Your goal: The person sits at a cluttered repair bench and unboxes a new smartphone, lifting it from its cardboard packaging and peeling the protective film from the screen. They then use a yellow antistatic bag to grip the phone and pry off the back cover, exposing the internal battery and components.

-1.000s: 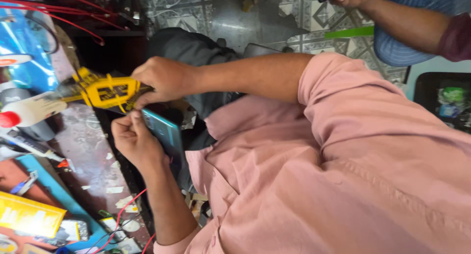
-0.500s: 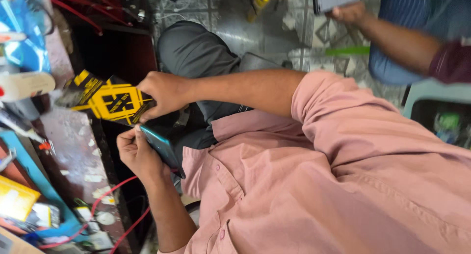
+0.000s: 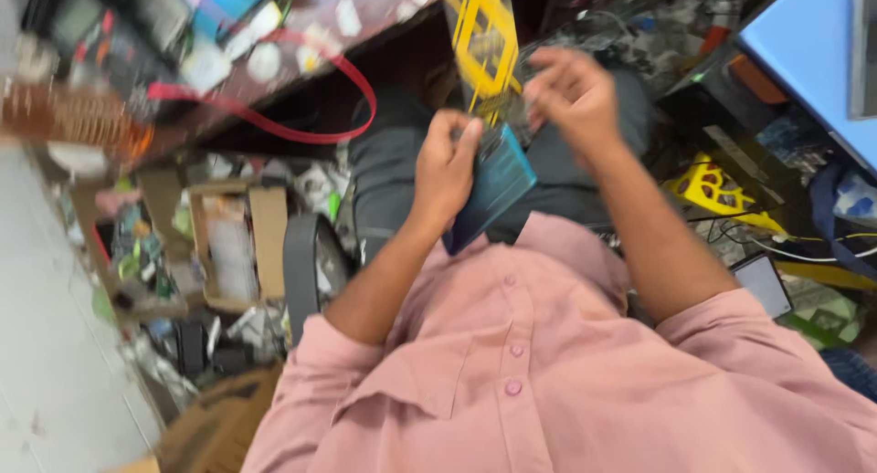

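Both hands work over the lap, hemmed by bench and clutter: left hand (image 3: 448, 172) grips a teal phone (image 3: 491, 188); right hand (image 3: 574, 94), blurred, fingers curled, hold unclear.

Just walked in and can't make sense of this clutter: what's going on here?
A person in a pink shirt sits over their lap. The left hand grips a flat teal device. The right hand is raised beside a clear packet with yellow print; blur hides whether it holds it. A red cable loops off the bench.
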Demonstrator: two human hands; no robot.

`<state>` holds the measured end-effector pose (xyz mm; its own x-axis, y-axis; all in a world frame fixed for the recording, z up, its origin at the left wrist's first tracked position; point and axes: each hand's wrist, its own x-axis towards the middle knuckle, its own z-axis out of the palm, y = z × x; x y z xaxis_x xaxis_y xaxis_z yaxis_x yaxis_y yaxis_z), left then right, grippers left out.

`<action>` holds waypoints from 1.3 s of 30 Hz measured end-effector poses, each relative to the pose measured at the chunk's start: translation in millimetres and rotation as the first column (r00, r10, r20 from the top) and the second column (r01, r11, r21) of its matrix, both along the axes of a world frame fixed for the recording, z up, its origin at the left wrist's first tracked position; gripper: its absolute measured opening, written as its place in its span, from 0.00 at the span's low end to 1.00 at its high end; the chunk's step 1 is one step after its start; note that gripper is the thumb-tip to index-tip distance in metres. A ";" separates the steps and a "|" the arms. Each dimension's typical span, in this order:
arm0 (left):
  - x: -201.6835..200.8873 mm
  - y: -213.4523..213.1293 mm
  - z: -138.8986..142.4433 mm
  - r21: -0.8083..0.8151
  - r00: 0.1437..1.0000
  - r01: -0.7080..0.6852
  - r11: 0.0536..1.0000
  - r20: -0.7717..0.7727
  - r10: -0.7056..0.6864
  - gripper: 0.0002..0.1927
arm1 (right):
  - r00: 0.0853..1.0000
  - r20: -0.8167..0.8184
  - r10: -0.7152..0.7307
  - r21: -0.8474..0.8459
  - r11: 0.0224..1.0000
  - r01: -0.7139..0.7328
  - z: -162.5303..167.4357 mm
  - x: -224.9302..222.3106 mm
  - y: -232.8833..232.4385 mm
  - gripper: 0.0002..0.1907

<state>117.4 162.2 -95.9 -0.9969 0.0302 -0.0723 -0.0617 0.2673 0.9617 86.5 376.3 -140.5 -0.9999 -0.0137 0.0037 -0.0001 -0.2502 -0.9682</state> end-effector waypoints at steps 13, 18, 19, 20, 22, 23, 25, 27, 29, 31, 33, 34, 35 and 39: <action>137.6 -34.5 141.3 -0.699 0.760 0.038 0.714 -0.443 -0.475 0.11 | 0.934 -0.292 0.205 0.068 0.979 -0.193 164.4 152.6 -58.5 0.23; 164.0 -53.7 167.4 -0.418 0.618 0.281 0.864 -0.610 -0.496 0.12 | 0.983 -0.089 0.162 -0.324 0.928 -0.182 232.5 205.5 -33.7 0.15; 166.0 -53.5 171.9 -0.360 0.639 0.289 0.887 -0.618 -0.458 0.10 | 0.981 -0.132 0.141 -0.331 0.927 -0.178 239.4 228.8 -23.4 0.15; 169.2 -53.0 176.9 -0.299 0.662 0.300 0.906 -0.618 -0.423 0.09 | 0.965 -0.177 0.193 -0.368 0.896 -0.247 242.6 249.7 -12.4 0.15; 175.0 -48.8 188.1 -0.202 0.736 0.348 0.915 -0.546 -0.401 0.09 | 0.973 -0.202 0.110 -0.370 0.912 -0.180 236.4 265.2 1.4 0.16; 179.4 -49.1 194.5 -0.168 0.782 0.387 0.906 -0.461 -0.420 0.11 | 0.983 -0.180 -0.024 -0.338 0.940 -0.039 228.6 269.6 1.8 0.15; 187.1 -43.0 204.7 -0.108 0.818 0.424 0.899 -0.380 -0.431 0.15 | 0.981 -0.162 -0.102 -0.347 0.937 0.040 217.4 263.2 1.9 0.14; 181.1 -40.2 211.6 -0.141 0.802 0.402 0.905 -0.423 -0.423 0.21 | 0.980 -0.197 -0.025 -0.441 0.895 -0.066 211.2 240.4 -1.4 0.14; 162.7 -32.7 210.5 -0.182 0.814 0.360 0.915 -0.418 -0.403 0.21 | 0.988 -0.152 -0.024 -0.448 0.893 -0.048 210.1 224.7 -3.7 0.13; 140.1 -22.4 203.3 -0.152 0.841 0.397 0.905 -0.335 -0.425 0.20 | 0.997 -0.057 -0.053 -0.412 0.911 0.024 206.5 219.1 -3.2 0.14; 110.8 -13.8 193.1 -0.084 0.840 0.476 0.876 -0.251 -0.480 0.18 | 0.996 -0.039 -0.077 -0.376 0.925 0.056 193.9 212.8 0.3 0.13; 100.0 -7.6 187.6 -0.086 0.824 0.497 0.863 -0.266 -0.501 0.15 | 0.995 -0.036 -0.096 -0.351 0.933 0.077 185.1 209.7 3.3 0.13; 88.6 -1.4 181.9 -0.088 0.805 0.520 0.850 -0.282 -0.522 0.12 | 0.991 -0.036 -0.129 -0.308 0.945 0.112 174.8 203.4 5.9 0.12; 52.6 18.6 159.4 -0.157 0.747 0.596 0.788 -0.252 -0.615 0.08 | 0.966 0.027 -0.258 -0.223 0.940 0.258 143.3 179.1 13.5 0.13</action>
<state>169.9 180.8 63.5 -0.7481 0.6394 0.1775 0.3970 0.2169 0.8918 265.6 389.7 2.8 -0.9690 0.2463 -0.0203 -0.0960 -0.4508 -0.8875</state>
